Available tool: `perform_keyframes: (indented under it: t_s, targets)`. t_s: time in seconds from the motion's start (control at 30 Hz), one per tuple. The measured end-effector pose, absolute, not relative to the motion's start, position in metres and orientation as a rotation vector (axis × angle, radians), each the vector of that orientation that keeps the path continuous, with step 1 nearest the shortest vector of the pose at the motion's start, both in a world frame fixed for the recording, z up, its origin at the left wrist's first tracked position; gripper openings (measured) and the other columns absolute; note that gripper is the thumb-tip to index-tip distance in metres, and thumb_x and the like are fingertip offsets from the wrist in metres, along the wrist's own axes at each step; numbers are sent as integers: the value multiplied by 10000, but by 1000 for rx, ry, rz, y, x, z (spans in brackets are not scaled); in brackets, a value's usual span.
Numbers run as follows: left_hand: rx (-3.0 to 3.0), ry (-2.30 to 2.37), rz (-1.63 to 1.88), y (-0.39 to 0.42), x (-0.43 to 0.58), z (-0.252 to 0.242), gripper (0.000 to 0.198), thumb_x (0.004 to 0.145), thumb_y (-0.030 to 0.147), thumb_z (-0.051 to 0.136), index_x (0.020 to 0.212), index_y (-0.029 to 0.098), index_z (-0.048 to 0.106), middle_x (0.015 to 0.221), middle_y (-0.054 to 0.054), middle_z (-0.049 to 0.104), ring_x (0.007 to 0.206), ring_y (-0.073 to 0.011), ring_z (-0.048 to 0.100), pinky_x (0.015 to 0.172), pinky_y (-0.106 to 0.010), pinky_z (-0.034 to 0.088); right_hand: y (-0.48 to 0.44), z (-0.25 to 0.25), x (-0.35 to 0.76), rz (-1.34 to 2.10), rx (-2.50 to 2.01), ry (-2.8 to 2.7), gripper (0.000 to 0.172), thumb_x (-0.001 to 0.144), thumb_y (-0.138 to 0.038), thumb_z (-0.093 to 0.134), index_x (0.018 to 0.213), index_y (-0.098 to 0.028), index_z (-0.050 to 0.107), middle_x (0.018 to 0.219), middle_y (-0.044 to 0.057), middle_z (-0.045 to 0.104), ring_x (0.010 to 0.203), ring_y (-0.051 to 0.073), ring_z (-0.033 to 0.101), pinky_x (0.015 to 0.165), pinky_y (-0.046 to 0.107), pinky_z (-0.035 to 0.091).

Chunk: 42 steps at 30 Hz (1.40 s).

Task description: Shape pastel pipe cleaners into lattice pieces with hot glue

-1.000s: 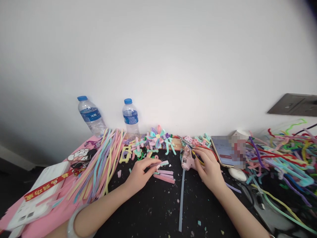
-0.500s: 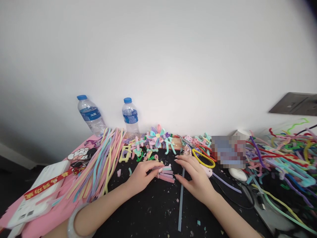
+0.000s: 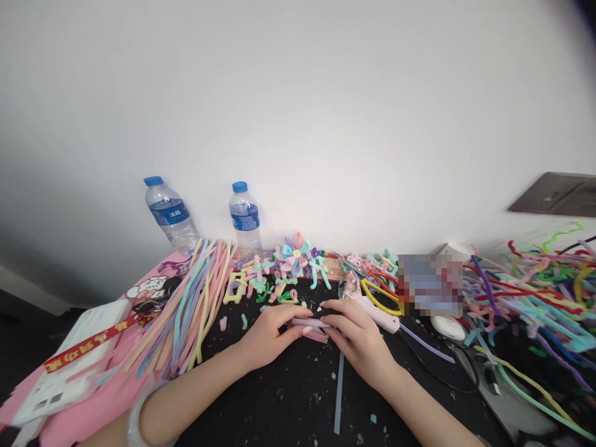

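Between my hands is a short lavender pipe cleaner piece [image 3: 311, 323], with pink pipe cleaner pieces [image 3: 315, 336] just below it. My left hand [image 3: 270, 338] pinches the left ends, thumb in front and fingers behind. At the right end of the lavender piece, the fingers of my right hand [image 3: 361, 341] close on its tip. Under my right hand, a translucent glue stick [image 3: 339, 397] lies on the black mat [image 3: 279, 403]. A pipe cleaner flower [image 3: 297, 254] stands behind my hands, with small shaped pieces around it.
Long pastel pipe cleaners [image 3: 186, 316] lie at left near a white box [image 3: 69, 366]. Two water bottles [image 3: 245, 217] stand by the wall. A pale glue gun [image 3: 379, 315], yellow-handled scissors [image 3: 379, 301], a white mouse-like case [image 3: 447, 328] and tangled pipe cleaners [image 3: 535, 304] are at right.
My right hand has moved left and closed on the right end of the lavender piece. The bunch in my left hand has shifted, and more of the glue gun shows.
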<state>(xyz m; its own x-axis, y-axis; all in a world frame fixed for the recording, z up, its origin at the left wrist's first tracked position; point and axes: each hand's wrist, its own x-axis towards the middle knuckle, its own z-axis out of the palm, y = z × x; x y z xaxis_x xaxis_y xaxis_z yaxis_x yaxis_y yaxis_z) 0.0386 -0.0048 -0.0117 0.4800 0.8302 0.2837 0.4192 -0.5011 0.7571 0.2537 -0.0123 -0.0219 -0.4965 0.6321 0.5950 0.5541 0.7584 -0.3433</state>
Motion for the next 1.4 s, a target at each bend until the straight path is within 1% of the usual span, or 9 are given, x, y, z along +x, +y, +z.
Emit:
perform_keyframes:
  t_s: [0.17,0.27,0.33,0.53,0.7,0.87,0.93,1.17,1.4]
  targets:
    - [2149,1151,952,3,30,-17,191,892,252,472,1055,201,558,912,-48,619,776,-160,589,830,-335,475,-7,-21,260,93,-967,-2124,111,857,-145,533,932,-196,596,1054,98,599,969,227,553,818,395,469]
    - [2223,1126,916,6,28,-20,169,862,251,527,1015,222,590,1032,-57,595,965,-197,564,1001,-404,365,-4,-22,264,54,-1016,-2054,109,849,-146,536,919,-197,602,1030,101,601,959,233,559,814,404,476]
    - [2317,1089,843,6,28,-20,155,852,252,545,995,231,601,1066,-51,586,1057,-213,523,1049,-422,309,-3,-24,266,40,-1043,-2027,112,847,-147,531,914,-200,605,1021,100,601,950,232,564,800,400,485]
    - [2479,1059,661,12,20,-14,101,859,240,529,937,202,581,872,-33,613,882,-204,562,892,-392,443,-3,-24,269,37,-1086,-2005,113,847,-160,521,891,-208,613,1015,100,610,953,238,579,798,402,497]
    - [2519,1046,598,19,12,-15,81,849,193,527,902,200,588,831,-24,625,850,-194,583,836,-336,465,-3,-24,268,15,-1082,-1986,102,845,-174,522,863,-212,616,992,96,626,930,239,595,775,398,509]
    - [2508,1109,650,22,6,-18,253,863,123,429,1051,222,566,1088,-64,603,1086,-228,526,896,-342,438,-2,-25,270,30,-1099,-1984,95,839,-166,531,865,-204,614,1008,99,621,943,240,588,788,402,504]
    - [2496,1147,688,22,6,-17,287,876,120,389,1095,216,546,1153,-85,564,1103,-235,505,899,-364,432,-2,-26,270,33,-1102,-1983,95,840,-169,531,867,-206,614,1009,97,620,944,239,586,790,406,504]
    - [2507,1052,650,11,22,-12,233,840,257,558,1070,237,587,1148,-60,568,1132,-249,452,998,-440,352,-2,-26,269,35,-1104,-1993,105,844,-179,525,871,-209,622,1007,100,621,935,242,592,778,405,512]
    - [2466,1060,644,3,38,-16,63,854,239,538,896,216,580,1090,-48,575,1126,-232,449,1077,-498,216,-1,-23,266,57,-1070,-1997,122,849,-200,522,885,-211,638,969,92,637,909,235,605,771,392,516]
